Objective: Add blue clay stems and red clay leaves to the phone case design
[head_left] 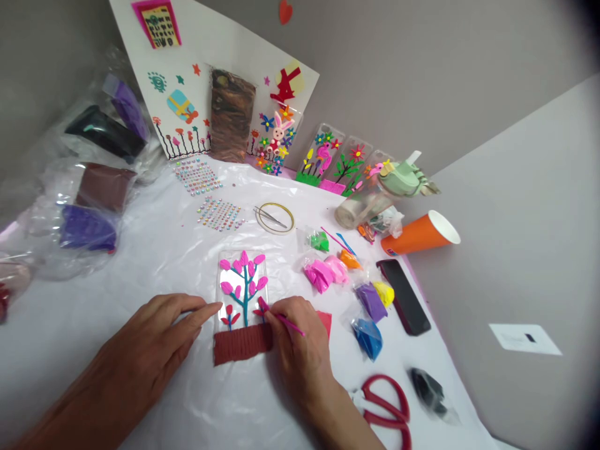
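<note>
A clear phone case [219, 289] lies flat on the white covered table. On it is a clay plant [245, 294] with blue-green stems and pink leaves, small red clay flowers [229, 317], and a ridged brown clay strip [241, 345] across the bottom. My left hand [164, 334] rests on the left, fingers stretched out, the index fingertip at the case's left edge. My right hand [297, 337] pinches a thin pink modelling tool [289, 324], its tip on the red flower at the case's right side. The fingers partly cover the case's lower right corner.
Bagged clay lumps, such as a blue one [368, 339], lie to the right with a black phone [404, 297], red-handled scissors [387, 406] and an orange cup [422, 232]. Gem stickers [220, 214] and tweezers [270, 217] lie behind the case. Decorated cases [323, 153] lean at the back.
</note>
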A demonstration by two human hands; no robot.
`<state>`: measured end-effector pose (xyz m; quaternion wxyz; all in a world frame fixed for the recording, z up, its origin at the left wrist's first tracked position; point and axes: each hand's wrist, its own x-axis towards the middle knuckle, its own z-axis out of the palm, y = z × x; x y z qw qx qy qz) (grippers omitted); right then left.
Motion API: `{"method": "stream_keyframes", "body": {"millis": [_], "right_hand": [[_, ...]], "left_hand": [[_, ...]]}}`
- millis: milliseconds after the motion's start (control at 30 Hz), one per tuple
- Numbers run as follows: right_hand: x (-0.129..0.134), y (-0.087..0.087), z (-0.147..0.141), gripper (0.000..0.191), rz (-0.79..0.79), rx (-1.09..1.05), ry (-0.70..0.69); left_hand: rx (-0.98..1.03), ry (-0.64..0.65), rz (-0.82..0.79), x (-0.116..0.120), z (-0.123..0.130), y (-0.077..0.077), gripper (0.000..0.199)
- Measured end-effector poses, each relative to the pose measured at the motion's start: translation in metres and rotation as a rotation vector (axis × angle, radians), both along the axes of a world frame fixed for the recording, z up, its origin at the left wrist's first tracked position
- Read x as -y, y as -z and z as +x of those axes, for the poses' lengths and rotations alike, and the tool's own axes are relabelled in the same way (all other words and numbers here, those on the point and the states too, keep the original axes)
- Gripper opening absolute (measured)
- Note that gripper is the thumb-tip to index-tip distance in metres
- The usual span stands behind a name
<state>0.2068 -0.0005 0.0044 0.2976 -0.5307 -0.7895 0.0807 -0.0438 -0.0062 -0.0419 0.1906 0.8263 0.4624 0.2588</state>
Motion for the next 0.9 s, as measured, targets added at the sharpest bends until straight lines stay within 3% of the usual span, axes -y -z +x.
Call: {"method": "stream_keyframes", "body": {"millis": [633,900], "right_hand": [[0.0001,0.0020,-0.0003,0.027,-0.050,0.119,-0.084],[-0.0004,-0.0029,-0.0012,0.020,-0.121,-0.120,0.059]], "left_hand": [[0.018,-0.007,0.006,-0.0017,0.0013,-0.0021,0.039],[0.014,-0.010,0.048,-0.0018,-0.0001,-0.0020,0.035]]}}
